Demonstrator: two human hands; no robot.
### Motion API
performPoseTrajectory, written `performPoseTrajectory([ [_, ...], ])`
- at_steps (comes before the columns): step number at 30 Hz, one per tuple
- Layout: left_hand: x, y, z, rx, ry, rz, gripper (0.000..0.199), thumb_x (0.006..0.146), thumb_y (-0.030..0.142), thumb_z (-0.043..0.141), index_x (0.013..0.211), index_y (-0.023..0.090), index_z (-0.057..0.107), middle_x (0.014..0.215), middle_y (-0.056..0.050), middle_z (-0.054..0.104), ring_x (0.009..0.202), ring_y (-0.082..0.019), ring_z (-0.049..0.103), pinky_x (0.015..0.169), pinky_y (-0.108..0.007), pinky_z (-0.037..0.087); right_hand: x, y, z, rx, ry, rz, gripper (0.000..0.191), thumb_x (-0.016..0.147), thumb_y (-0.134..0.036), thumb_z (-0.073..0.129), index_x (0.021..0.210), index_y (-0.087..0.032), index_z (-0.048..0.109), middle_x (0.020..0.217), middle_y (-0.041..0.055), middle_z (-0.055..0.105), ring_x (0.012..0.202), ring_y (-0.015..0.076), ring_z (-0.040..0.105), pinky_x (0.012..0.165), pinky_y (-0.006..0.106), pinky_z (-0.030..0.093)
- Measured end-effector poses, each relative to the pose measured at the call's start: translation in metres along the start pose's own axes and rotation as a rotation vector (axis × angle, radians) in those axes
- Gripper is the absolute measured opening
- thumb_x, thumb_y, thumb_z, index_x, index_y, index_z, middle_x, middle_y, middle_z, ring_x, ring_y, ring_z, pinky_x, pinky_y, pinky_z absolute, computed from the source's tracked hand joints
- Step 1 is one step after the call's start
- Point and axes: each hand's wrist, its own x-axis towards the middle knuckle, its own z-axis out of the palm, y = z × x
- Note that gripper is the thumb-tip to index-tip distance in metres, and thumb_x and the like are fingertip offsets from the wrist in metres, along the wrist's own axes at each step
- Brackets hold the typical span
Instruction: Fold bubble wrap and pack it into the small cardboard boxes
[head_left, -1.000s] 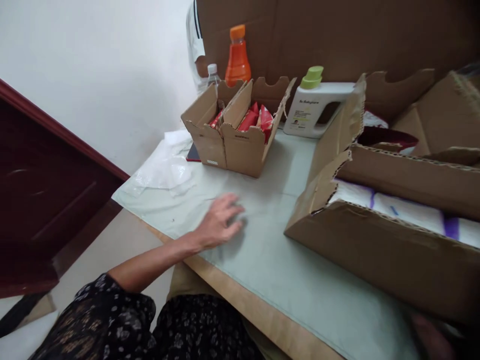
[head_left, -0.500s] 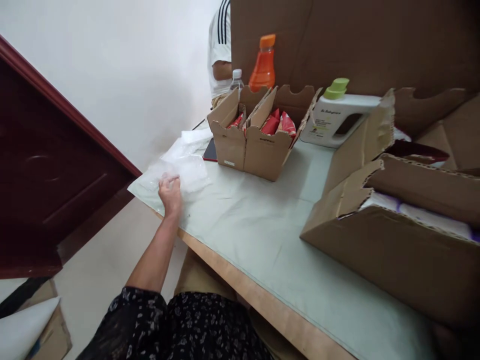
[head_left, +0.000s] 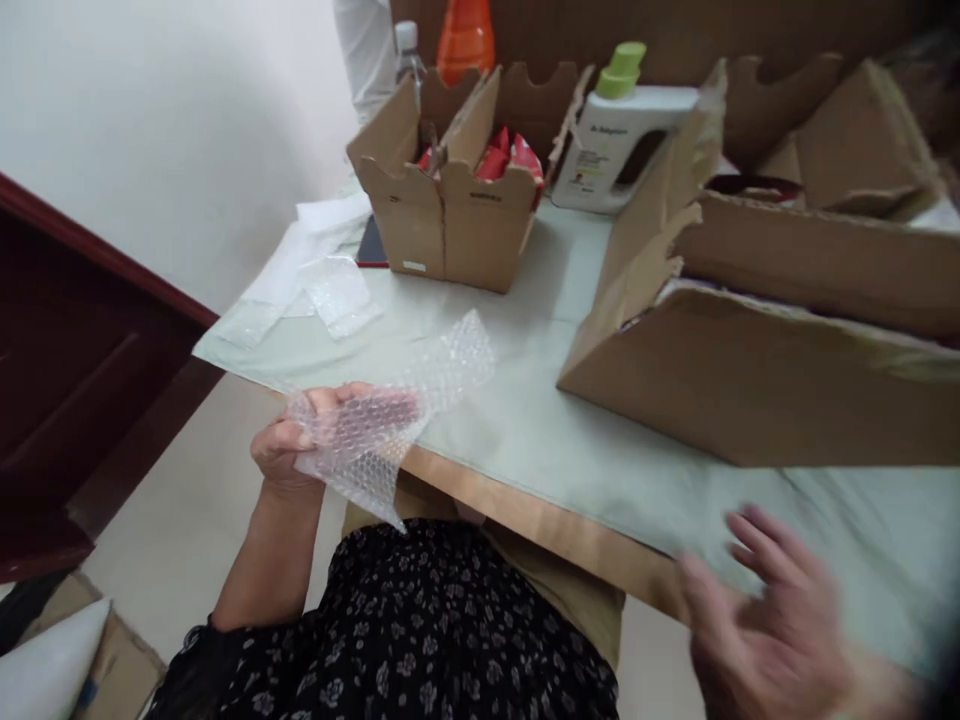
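Note:
A piece of clear bubble wrap [head_left: 375, 425] is pinched in my left hand [head_left: 281, 440], thumb on top and fingers stretched beneath the sheet. It hangs over the table's front edge, in front of my body. My right hand [head_left: 772, 620] is at the lower right, slightly blurred, with thumb and fingers apart and nothing in it. More clear wrap pieces [head_left: 341, 293] lie at the left end of the table [head_left: 480, 370], beyond my left hand.
Two joined cardboard bins [head_left: 480, 230] with red packets stand at the back, near a dark flat object [head_left: 371, 245]. Behind are an orange bottle [head_left: 465, 45], a clear bottle [head_left: 407, 50] and a white jug [head_left: 600, 150]. Larger cardboard boxes [head_left: 810, 390] occupy the right.
My left hand has lifted a piece of bubble wrap off the pile and drawn it back towards me. My right hand has come into view at lower right. The camera has tilted down.

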Motion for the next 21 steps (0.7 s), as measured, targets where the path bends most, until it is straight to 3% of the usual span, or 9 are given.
performPoseTrajectory([
  [3, -0.001, -0.016, 0.023, -0.035, -0.114, -0.147, 0.060, 0.048, 0.075, 0.079, 0.042, 0.025, 0.046, 0.089, -0.012, 0.078, 0.099, -0.043, 0.074, 0.092, -0.070, 0.058, 0.006, -0.020, 0.020, 0.109, -0.086, -0.091, 0.082, 0.092, -0.043, 0.074, 0.164, -0.036, 0.036, 0.163, 0.0125, 0.045, 0.146, 0.0395, 0.049, 0.102, 0.055, 0.057],
  [5, -0.002, -0.022, 0.038, -0.011, -0.282, -0.252, 0.068, 0.040, 0.078, 0.081, 0.035, 0.025, 0.039, 0.081, -0.012, 0.078, 0.085, -0.040, 0.075, 0.085, -0.066, 0.061, 0.022, -0.035, 0.031, 0.167, -0.151, -0.147, 0.086, 0.090, -0.043, 0.076, 0.165, -0.032, 0.034, 0.165, 0.0133, 0.044, 0.147, 0.0352, 0.050, 0.108, 0.051, 0.055],
  [7, 0.000, -0.021, 0.047, 0.025, -0.499, -0.307, 0.068, 0.045, 0.078, 0.081, 0.033, 0.026, 0.041, 0.079, -0.013, 0.079, 0.082, -0.040, 0.075, 0.084, -0.065, 0.061, 0.037, -0.048, 0.037, 0.250, -0.168, -0.231, 0.069, 0.089, -0.035, 0.077, 0.153, -0.028, 0.052, 0.152, 0.0119, 0.059, 0.141, 0.0304, 0.057, 0.112, 0.047, 0.053],
  [9, 0.006, -0.015, 0.048, 0.048, -0.649, -0.273, 0.059, 0.058, 0.075, 0.079, 0.039, 0.025, 0.053, 0.089, -0.014, 0.082, 0.092, -0.041, 0.077, 0.091, -0.064, 0.060, 0.046, -0.057, 0.037, 0.398, -0.230, -0.302, 0.031, 0.091, -0.025, 0.072, 0.123, -0.025, 0.071, 0.118, 0.0071, 0.076, 0.115, 0.0227, 0.071, 0.101, 0.038, 0.058],
  [10, 0.011, -0.012, 0.046, 0.067, -0.679, -0.227, 0.052, 0.064, 0.070, 0.079, 0.046, 0.025, 0.060, 0.098, -0.014, 0.083, 0.098, -0.041, 0.077, 0.095, -0.063, 0.059, 0.047, -0.060, 0.035, 0.468, -0.280, -0.307, 0.016, 0.093, -0.021, 0.067, 0.107, -0.023, 0.074, 0.100, 0.0044, 0.078, 0.098, 0.0187, 0.073, 0.089, 0.032, 0.060],
  [12, 0.024, -0.006, 0.043, 0.167, -0.650, -0.141, 0.038, 0.074, 0.057, 0.079, 0.062, 0.023, 0.069, 0.115, -0.013, 0.082, 0.111, -0.038, 0.075, 0.102, -0.058, 0.057, 0.042, -0.061, 0.028, 0.528, -0.363, -0.235, 0.013, 0.094, -0.019, 0.062, 0.088, -0.021, 0.073, 0.080, 0.0011, 0.074, 0.071, 0.0133, 0.069, 0.068, 0.024, 0.056],
  [15, 0.048, -0.007, 0.049, 0.502, -0.573, -0.068, 0.021, 0.085, 0.043, 0.074, 0.080, 0.022, 0.074, 0.124, -0.011, 0.079, 0.118, -0.032, 0.072, 0.107, -0.048, 0.054, 0.025, -0.053, 0.017, 0.410, -0.336, -0.016, 0.019, 0.095, -0.027, 0.063, 0.080, -0.019, 0.071, 0.073, 0.0009, 0.072, 0.063, 0.0127, 0.065, 0.061, 0.023, 0.051],
  [18, 0.068, -0.021, 0.074, 0.873, -0.580, -0.002, 0.019, 0.087, 0.038, 0.066, 0.089, 0.022, 0.075, 0.107, -0.007, 0.080, 0.103, -0.026, 0.073, 0.096, -0.040, 0.056, 0.010, -0.040, 0.012, 0.256, -0.206, 0.169, 0.028, 0.095, -0.036, 0.062, 0.075, -0.019, 0.070, 0.068, 0.0011, 0.070, 0.061, 0.0137, 0.063, 0.059, 0.024, 0.049],
  [21, 0.085, -0.046, 0.102, 1.033, -0.667, 0.055, 0.021, 0.086, 0.036, 0.058, 0.085, 0.021, 0.072, 0.086, -0.003, 0.075, 0.084, -0.020, 0.069, 0.082, -0.034, 0.054, 0.002, -0.027, 0.013, 0.079, -0.082, 0.270, 0.030, 0.094, -0.040, 0.062, 0.074, -0.019, 0.069, 0.063, 0.0000, 0.066, 0.057, 0.0129, 0.058, 0.058, 0.024, 0.045],
])
